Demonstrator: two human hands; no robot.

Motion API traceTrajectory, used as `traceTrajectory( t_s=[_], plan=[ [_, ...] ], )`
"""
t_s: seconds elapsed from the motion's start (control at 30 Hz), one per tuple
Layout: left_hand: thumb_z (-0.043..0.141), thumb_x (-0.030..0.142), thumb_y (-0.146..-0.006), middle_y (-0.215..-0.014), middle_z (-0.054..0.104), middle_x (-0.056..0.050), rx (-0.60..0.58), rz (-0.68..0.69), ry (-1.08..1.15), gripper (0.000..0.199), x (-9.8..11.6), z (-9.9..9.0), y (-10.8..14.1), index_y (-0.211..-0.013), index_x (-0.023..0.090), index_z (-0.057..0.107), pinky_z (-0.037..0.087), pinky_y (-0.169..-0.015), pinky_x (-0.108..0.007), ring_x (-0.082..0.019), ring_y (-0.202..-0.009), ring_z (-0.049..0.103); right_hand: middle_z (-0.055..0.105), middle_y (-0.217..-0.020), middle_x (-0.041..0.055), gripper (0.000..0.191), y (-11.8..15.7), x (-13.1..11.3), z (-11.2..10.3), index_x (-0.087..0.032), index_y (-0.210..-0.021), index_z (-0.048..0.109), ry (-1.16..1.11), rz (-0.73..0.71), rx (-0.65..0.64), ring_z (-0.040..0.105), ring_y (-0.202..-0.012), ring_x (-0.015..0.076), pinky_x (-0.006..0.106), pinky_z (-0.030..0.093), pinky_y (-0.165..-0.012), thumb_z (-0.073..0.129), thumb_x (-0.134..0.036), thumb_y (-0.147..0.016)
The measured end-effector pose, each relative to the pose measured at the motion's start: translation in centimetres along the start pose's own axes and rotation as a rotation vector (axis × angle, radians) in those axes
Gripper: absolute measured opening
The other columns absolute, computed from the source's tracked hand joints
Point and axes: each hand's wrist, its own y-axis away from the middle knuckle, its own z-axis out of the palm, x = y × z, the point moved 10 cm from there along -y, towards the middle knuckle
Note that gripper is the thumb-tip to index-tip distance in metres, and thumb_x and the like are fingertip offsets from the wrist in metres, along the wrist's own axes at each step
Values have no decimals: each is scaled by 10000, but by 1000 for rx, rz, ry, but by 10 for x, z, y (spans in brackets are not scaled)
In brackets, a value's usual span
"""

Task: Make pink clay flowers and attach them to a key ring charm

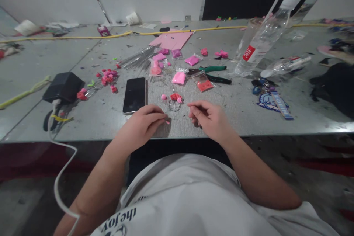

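Observation:
My left hand (148, 123) rests near the table's front edge, its thumb and fingers pinched on a small bit of pink clay (167, 122). To the right, my right hand (208, 118) is curled, with thumb and index finger close together; whatever lies between them is too small to make out. Beyond and between the hands lies a round metal wire ring (174, 106) with red clay flowers (175, 97) and a pink clay ball (179, 100) at its top. Another pink ball (163, 97) sits just left of it.
A phone (134, 95) lies beside my left hand. Behind are bags of pink clay (179, 77), a bag of red clay (204, 85), green-handled pliers (212, 69) and wires (141, 58). A water bottle (262, 40) stands right; a black adapter (63, 86) sits left.

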Motion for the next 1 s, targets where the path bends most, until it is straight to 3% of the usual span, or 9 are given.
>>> traceTrajectory(
  t_s=[0.13,0.27,0.37,0.5,0.63,0.77,1.0],
  plan=[
    [498,312,-1075,-1168,756,-136,96,-69,-137,365,-16,-14,-25,-1214,184,810,598,-966,-433,-274,-1035,725,725,-750,9,399,0,5,-2,-200,-1004,748,-5,48,19,654,-574,119,229,499,-485,707,-597,-992],
    [464,209,-1035,-1265,749,-213,32,-96,-370,436,-31,-1,-56,-1335,109,764,543,-1081,-555,-351,-1150,697,611,-574,-33,496,3,5,-3,-197,-817,666,27,88,16,542,-448,97,229,436,-427,692,-665,-978],
    [482,192,-1029,-1173,782,-209,39,-144,-356,400,-38,3,-65,-1256,102,799,556,-1053,-549,-351,-1104,718,659,-638,-10,483,3,2,-2,-197,-849,677,36,46,5,598,-522,113,233,481,-473,658,-654,-1004],
    [613,287,-1030,-1077,810,-138,210,-127,-71,286,-20,-7,-50,-1184,151,812,598,-913,-415,-274,-993,745,773,-886,45,348,-1,-3,2,-197,-1118,739,59,-34,1,701,-683,140,263,565,-599,693,-526,-1015],
    [730,414,-1003,-976,825,-73,345,-134,356,287,-3,-8,-23,-1171,197,811,580,-704,-279,-183,-804,737,787,-948,60,305,-3,-17,12,-203,-1125,775,95,-101,3,739,-791,166,277,581,-657,725,-474,-997],
    [757,374,-993,-987,819,-78,394,-72,436,224,10,-2,-9,-1140,220,827,594,-772,-285,-172,-829,731,803,-961,58,303,-3,-30,29,-212,-1092,787,28,-129,-36,749,-810,170,267,580,-635,717,-493,-1000],
    [797,358,-960,-990,811,-82,453,-108,527,197,-2,2,-6,-1097,221,835,606,-808,-311,-187,-859,737,823,-998,61,201,-3,-32,32,-222,-1038,803,65,-202,-2,765,-845,179,284,600,-682,738,-405,-985]
  ],
)
